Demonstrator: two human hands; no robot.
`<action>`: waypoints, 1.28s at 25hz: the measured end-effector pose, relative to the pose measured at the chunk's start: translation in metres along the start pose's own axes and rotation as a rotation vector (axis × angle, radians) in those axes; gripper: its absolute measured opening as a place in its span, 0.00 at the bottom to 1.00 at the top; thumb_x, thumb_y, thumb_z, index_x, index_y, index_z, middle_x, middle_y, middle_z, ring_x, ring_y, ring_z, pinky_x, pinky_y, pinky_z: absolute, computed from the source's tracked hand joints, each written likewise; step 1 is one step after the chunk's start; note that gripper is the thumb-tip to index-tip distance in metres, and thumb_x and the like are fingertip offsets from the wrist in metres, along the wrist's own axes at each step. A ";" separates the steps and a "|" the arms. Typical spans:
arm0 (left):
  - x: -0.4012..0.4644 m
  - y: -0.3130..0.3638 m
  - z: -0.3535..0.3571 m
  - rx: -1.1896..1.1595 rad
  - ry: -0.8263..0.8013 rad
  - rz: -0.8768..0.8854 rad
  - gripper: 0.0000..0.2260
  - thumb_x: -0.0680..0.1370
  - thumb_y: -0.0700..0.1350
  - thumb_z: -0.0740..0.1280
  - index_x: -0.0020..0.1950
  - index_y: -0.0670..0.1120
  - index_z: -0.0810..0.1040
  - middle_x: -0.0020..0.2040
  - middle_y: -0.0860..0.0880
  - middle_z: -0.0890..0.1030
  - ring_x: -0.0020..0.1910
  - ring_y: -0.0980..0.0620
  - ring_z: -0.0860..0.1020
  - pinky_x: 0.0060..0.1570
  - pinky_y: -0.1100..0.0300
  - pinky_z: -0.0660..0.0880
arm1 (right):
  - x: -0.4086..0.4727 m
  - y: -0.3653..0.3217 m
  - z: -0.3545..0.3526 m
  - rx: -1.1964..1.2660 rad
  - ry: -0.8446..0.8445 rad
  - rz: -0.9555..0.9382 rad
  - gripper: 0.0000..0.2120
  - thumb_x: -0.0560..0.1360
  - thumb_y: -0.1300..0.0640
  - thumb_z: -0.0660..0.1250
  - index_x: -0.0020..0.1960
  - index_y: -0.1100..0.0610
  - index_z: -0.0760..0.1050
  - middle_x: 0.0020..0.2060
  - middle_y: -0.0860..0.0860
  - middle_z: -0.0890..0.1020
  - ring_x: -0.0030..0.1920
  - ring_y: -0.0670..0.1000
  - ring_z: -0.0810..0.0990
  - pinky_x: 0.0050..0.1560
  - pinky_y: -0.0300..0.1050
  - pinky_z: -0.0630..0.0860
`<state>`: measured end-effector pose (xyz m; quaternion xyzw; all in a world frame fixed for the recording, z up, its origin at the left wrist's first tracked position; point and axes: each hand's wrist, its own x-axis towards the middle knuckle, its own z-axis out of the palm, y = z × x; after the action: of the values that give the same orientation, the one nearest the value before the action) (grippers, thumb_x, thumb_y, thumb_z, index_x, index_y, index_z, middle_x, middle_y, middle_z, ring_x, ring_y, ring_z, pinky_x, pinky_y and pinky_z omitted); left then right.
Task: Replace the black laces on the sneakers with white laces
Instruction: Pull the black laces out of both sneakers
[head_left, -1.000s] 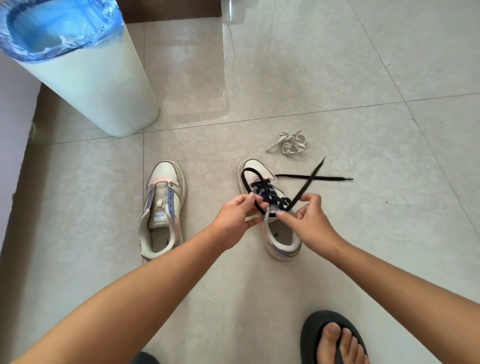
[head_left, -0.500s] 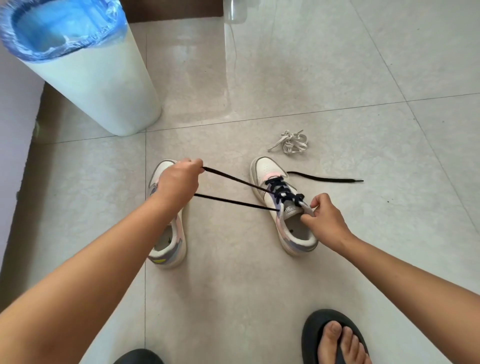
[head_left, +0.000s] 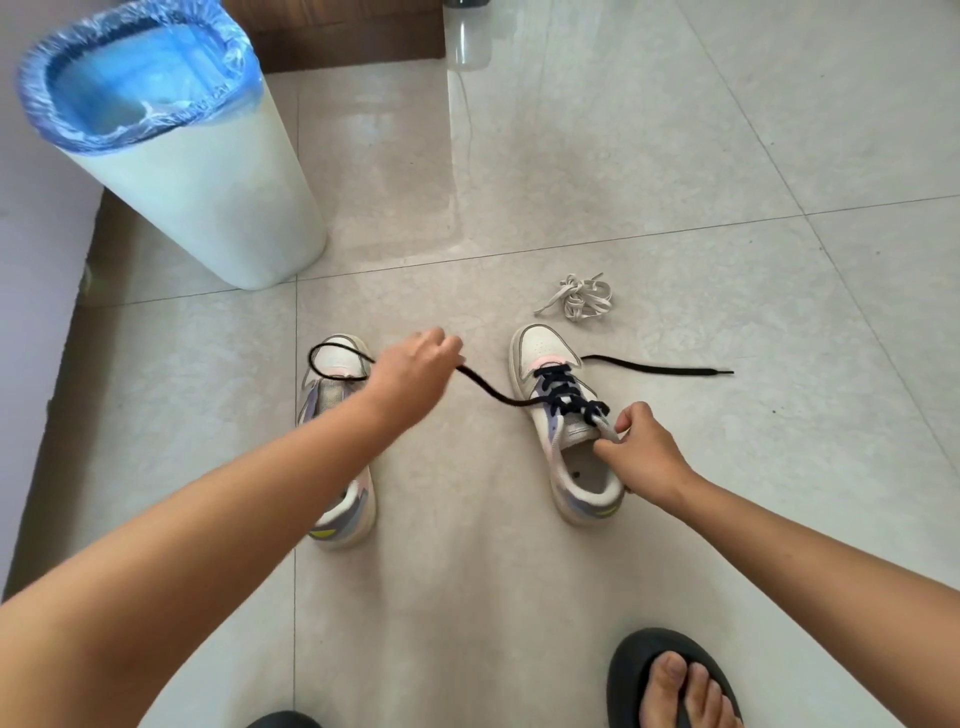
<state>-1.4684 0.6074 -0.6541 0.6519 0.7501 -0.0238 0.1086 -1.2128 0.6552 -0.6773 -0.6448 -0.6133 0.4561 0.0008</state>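
Black flat woven shoelace (head_left: 496, 396): centre frame, threaded through the right white low-top sneaker (head_left: 566, 421); one end trails right on the tiled floor (head_left: 675, 156). Likely light, limp, snag-prone; best taken near the eyelets or stiff tip.
Left hand (head_left: 415, 366): fingers curled, pinching the lace, which loops over the unlaced left sneaker (head_left: 337, 441).
Right hand (head_left: 641, 449): fingers pinching the tongue.
White lace bundle (head_left: 576, 296): beyond, untouched.
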 end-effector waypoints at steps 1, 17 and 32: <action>-0.002 0.017 0.002 -0.126 -0.029 -0.028 0.16 0.81 0.47 0.60 0.65 0.41 0.71 0.57 0.40 0.74 0.55 0.40 0.75 0.50 0.48 0.72 | -0.004 -0.004 0.004 0.080 -0.046 0.023 0.10 0.73 0.57 0.66 0.48 0.57 0.64 0.35 0.52 0.72 0.30 0.51 0.70 0.27 0.42 0.69; -0.016 0.058 0.043 -0.525 -0.240 -0.155 0.18 0.75 0.35 0.58 0.64 0.43 0.69 0.58 0.41 0.70 0.56 0.39 0.72 0.52 0.50 0.71 | 0.025 -0.085 0.016 0.973 -0.138 0.237 0.10 0.75 0.60 0.62 0.35 0.53 0.70 0.23 0.45 0.69 0.23 0.42 0.64 0.25 0.37 0.60; -0.017 0.054 0.053 -0.446 -0.131 -0.036 0.17 0.77 0.36 0.58 0.64 0.45 0.74 0.59 0.45 0.76 0.60 0.46 0.73 0.55 0.52 0.71 | -0.017 -0.054 0.018 -0.207 -0.412 0.101 0.16 0.79 0.54 0.56 0.38 0.62 0.74 0.29 0.56 0.74 0.25 0.52 0.69 0.25 0.36 0.64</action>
<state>-1.4061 0.5892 -0.6967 0.5953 0.7397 0.0985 0.2979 -1.2631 0.6453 -0.6475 -0.5648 -0.6109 0.5121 -0.2135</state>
